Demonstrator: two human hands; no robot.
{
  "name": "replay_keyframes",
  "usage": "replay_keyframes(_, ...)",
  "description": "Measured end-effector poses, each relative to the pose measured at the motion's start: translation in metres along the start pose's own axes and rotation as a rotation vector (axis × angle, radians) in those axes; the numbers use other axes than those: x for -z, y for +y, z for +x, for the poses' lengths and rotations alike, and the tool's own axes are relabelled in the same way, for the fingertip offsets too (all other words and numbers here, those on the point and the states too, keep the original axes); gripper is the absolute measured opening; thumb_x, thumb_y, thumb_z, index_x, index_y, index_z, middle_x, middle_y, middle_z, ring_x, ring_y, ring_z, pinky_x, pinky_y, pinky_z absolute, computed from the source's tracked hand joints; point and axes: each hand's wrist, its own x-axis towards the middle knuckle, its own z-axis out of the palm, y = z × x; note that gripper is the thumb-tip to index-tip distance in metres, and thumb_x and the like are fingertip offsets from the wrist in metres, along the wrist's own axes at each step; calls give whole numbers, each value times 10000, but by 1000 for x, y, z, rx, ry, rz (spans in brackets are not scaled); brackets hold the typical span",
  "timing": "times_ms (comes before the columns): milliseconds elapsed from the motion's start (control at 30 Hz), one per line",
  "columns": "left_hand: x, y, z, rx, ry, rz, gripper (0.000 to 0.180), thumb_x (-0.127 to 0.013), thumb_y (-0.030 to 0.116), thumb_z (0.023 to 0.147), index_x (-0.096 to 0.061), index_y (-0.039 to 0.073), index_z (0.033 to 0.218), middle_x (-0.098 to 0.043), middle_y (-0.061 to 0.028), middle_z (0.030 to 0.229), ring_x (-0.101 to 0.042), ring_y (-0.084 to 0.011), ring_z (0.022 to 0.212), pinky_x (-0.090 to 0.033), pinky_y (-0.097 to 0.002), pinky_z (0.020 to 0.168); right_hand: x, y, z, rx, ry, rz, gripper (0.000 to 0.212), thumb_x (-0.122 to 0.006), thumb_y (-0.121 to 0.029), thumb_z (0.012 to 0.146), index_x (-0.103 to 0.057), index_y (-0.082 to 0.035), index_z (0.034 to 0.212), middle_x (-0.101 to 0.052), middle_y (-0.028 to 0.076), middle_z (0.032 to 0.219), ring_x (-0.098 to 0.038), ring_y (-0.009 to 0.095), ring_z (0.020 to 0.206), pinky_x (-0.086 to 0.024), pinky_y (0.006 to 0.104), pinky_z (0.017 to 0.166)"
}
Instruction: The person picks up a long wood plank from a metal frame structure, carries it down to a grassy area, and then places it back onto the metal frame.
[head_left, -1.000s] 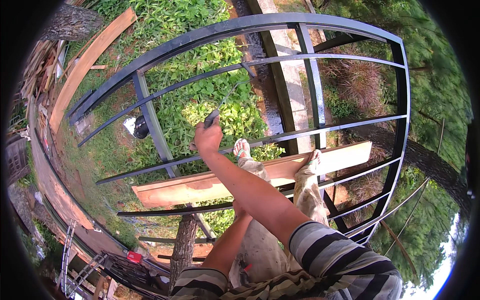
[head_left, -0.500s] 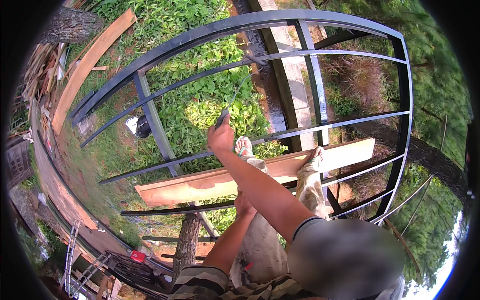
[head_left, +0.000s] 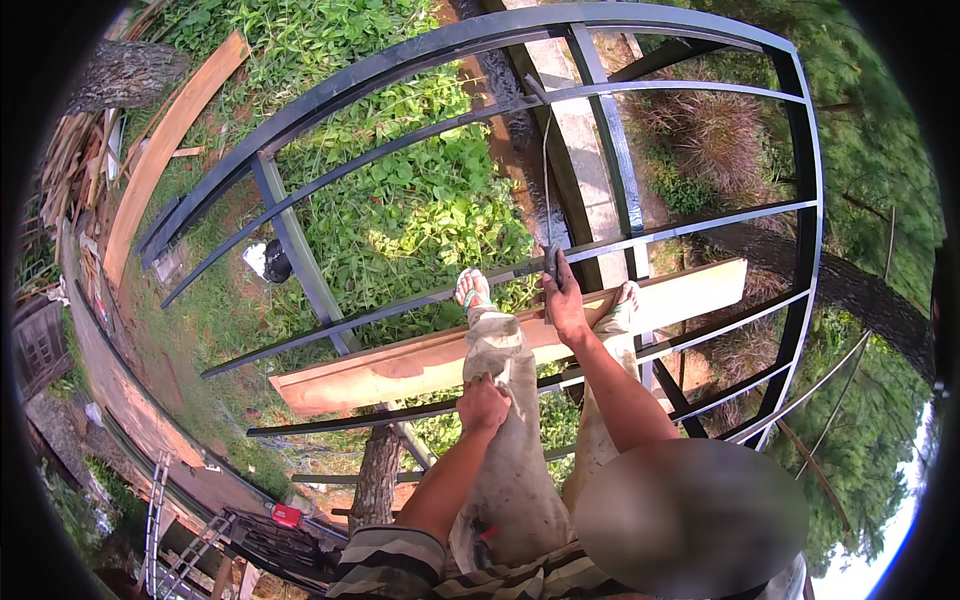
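Observation:
My right hand is closed round the dark handle of a small paint roller. Its thin wire shaft stretches away from me, and the roller head lies against a narrow dark bar of the metal frame. Over my left knee, my left hand is closed, its fingers bunched on the cloth of the stained trouser leg. Both my feet, in sandals, rest on a wooden plank laid across the frame.
Below the open frame are green plants, a concrete ledge and a dark channel beside it. A tree trunk rises close by my left arm. Stacked timber lies at far left, and a ladder at lower left.
My right hand has moved right and nearer to me with the roller. The roller head has shifted slightly right and away along the bar. My left hand remains on the knee.

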Motion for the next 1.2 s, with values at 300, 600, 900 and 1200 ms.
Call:
replay_keyframes(300,-10,19,-3,-20,16,154,351,-619,259,842,-635,76,1142,-672,-143,1107,-645,-347,1067,-557,-477,870,-10,-6,41,-191,-94,924,293,-456,-334,1078,-452,-189,1332,-498,25,713,-433,107,489,-350,252,389)
replay_keyframes(600,-5,20,7,-9,39,249,338,-614,298,856,-648,98,1127,-689,-106,1127,-654,-311,1068,-542,-499,880,-3,-40,91,-199,-107,1194,194,-469,-313,1077,-469,-160,1197,-497,18,709,-422,101,493,-353,256,408)
replay_keyframes(900,-9,38,5,23,25,305,297,-612,300,880,-662,126,1115,-697,-118,1127,-658,-327,1063,-533,-471,875,30,-66,105,-191,-56,1222,275,-476,-310,1072,-448,-165,1305,-498,20,711,-418,104,494,-364,257,412)
replay_keyframes(1200,-13,57,-2,24,2,357,341,-594,330,895,-664,114,1149,-699,-126,1140,-658,-327,1078,-530,-470,894,87,-84,110,-176,-81,1211,124,-448,-280,1083,-402,-165,1093,-501,28,747,-411,77,507,-335,218,407)
